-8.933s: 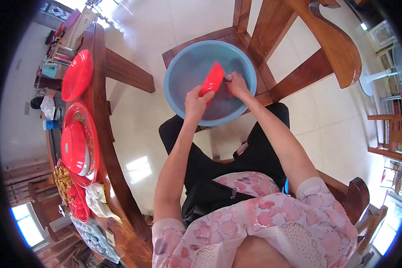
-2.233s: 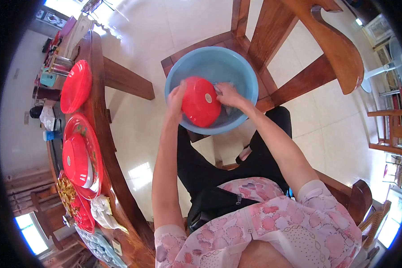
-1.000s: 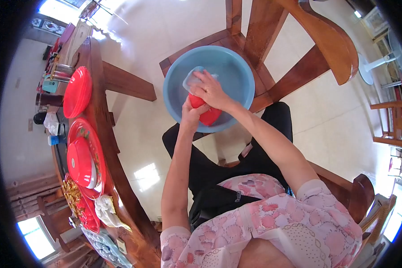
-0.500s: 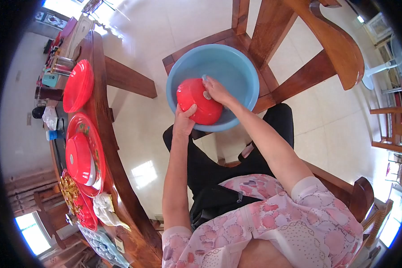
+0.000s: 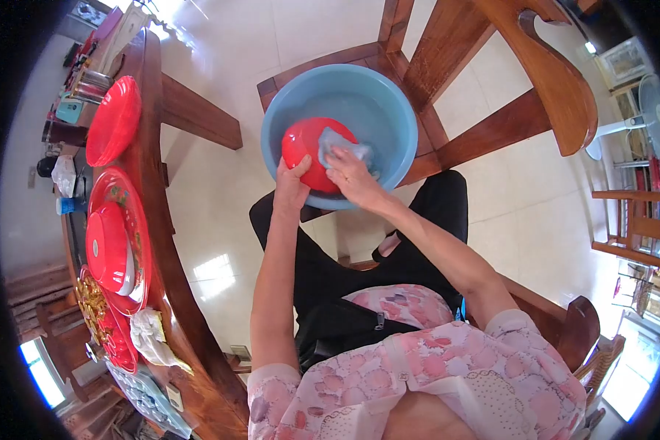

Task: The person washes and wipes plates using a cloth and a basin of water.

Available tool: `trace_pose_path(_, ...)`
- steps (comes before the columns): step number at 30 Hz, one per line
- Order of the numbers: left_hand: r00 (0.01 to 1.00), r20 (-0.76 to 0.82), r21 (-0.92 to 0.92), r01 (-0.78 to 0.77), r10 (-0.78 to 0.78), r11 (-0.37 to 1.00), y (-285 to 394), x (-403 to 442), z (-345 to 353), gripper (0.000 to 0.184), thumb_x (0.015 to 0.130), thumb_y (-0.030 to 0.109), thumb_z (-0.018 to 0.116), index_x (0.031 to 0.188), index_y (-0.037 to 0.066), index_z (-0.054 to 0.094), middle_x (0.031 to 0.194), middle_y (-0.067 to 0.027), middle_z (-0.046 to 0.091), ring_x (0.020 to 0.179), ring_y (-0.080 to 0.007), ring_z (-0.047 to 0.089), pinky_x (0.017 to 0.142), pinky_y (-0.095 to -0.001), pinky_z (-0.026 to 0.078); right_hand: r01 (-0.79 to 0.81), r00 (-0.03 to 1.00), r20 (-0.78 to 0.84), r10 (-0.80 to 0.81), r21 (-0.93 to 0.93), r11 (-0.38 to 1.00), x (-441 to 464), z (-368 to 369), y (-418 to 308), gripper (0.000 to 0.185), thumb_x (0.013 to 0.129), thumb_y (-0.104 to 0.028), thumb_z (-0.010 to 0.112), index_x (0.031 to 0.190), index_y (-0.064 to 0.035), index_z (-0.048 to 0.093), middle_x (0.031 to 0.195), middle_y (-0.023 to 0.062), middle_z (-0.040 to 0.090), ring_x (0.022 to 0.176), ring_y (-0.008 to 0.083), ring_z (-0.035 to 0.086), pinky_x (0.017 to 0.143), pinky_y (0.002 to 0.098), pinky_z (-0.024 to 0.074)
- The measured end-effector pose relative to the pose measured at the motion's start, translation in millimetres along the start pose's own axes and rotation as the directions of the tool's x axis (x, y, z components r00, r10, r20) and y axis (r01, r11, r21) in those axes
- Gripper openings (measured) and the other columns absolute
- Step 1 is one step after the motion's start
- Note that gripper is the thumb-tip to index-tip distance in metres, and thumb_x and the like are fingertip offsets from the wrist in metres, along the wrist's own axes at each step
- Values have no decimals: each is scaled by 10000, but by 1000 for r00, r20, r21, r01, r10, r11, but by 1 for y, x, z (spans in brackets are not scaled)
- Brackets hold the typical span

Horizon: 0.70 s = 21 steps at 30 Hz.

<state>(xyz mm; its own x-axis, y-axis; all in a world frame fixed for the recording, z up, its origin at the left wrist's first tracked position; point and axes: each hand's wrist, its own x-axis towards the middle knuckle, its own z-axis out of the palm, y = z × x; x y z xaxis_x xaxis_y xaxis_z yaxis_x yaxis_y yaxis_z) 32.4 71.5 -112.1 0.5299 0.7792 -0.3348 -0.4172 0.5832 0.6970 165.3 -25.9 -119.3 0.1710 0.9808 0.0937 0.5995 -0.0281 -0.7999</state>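
Observation:
A red bowl (image 5: 298,140) is tilted over the light blue basin (image 5: 405,139), inside its near left part. My left hand (image 5: 292,185) grips the bowl by its near left edge, thumb pressed on the red surface. Against the right side of the bowl, my right hand (image 5: 353,176) holds a pale blue cloth (image 5: 334,141), fingers closed over it. The cloth hides part of the bowl. Shallow water seems to lie in the basin.
Beneath the basin is a wooden chair seat (image 5: 275,82). On the left, a wooden table (image 5: 170,282) carries red plates (image 5: 114,121), a red tray (image 5: 141,246) with an upturned red bowl (image 5: 106,249), and a crumpled white cloth (image 5: 148,334). A white fan (image 5: 653,114) stands far right.
The red bowl has turned in my left hand. My right hand has moved nearer me, and the cloth now lies spread over the bowl's right side. The view has shifted slightly.

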Motion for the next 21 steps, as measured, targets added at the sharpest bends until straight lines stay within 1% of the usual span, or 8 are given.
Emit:
trace_pose_path(2,1000,21,21,11,-12,1000,-1,2,-4,468,827,-22,601,1255,73,439,1195,-83,551,1093,-236,546,934,-410,455,33,999,-18,-30,229,973,4,-8,-21,370,909,-191,487,1227,-6,533,1342,233,412,1267,371,361,1058,404,271)
trace_pose_path(4,999,35,11,32,-32,999,1,2,-5,478,828,-24,599,1264,78,430,1206,-84,542,1099,-239,541,936,-411,455,94,996,-25,-91,218,971,19,-2,-15,374,919,-204,468,1235,-13,530,1324,224,440,1276,343,362,1064,403,266)
trace_pose_path(8,999,46,-27,27,-26,999,2,2,-1,513,826,-32,596,1286,88,401,1241,-87,517,1128,-247,520,947,-417,448,229,971,-92,-220,95,969,52,6,3,401,932,-294,420,1227,-53,544,1330,199,453,1261,349,385,1048,464,283)
trace_pose_path(10,999,33,-11,-4,4,1000,3,-1,6,521,825,-34,596,1290,91,396,1244,-87,513,1137,-247,514,950,-419,446,185,980,-55,-190,-86,979,66,11,17,430,955,-291,361,1287,-52,494,1380,145,414,1304,298,340,1073,411,257)
trace_pose_path(11,999,26,9,-31,31,999,4,-3,10,529,823,-37,596,1293,94,390,1246,-88,510,1146,-247,507,953,-421,444,128,989,-49,-137,-149,981,74,14,27,440,941,-328,384,1299,-88,473,1384,137,398,1283,327,354,1028,511,290)
trace_pose_path(14,998,3,-3,-57,57,998,-1,0,7,527,819,-41,597,1288,93,397,1240,-88,514,1152,-246,503,956,-424,440,106,985,-122,-121,-120,987,86,17,45,435,932,-315,404,1300,-92,469,1353,138,426,1260,328,379,1021,493,307)
trace_pose_path(18,997,0,-11,-79,79,997,-3,1,6,525,814,-42,601,1283,89,404,1239,-88,514,1146,-243,508,943,-416,449,63,987,-143,-79,-109,992,76,9,42,435,923,-285,428,1265,-20,474,1305,207,436,1225,350,401,1005,454,338)
trace_pose_path(21,997,-41,-20,-61,60,998,-1,-4,10,525,810,-41,604,1281,80,406,1226,-90,526,1120,-239,529,925,-405,462,165,976,-117,-184,-149,975,54,-2,47,417,918,-252,429,1225,26,476,1278,253,432,1181,391,413,996,449,337)
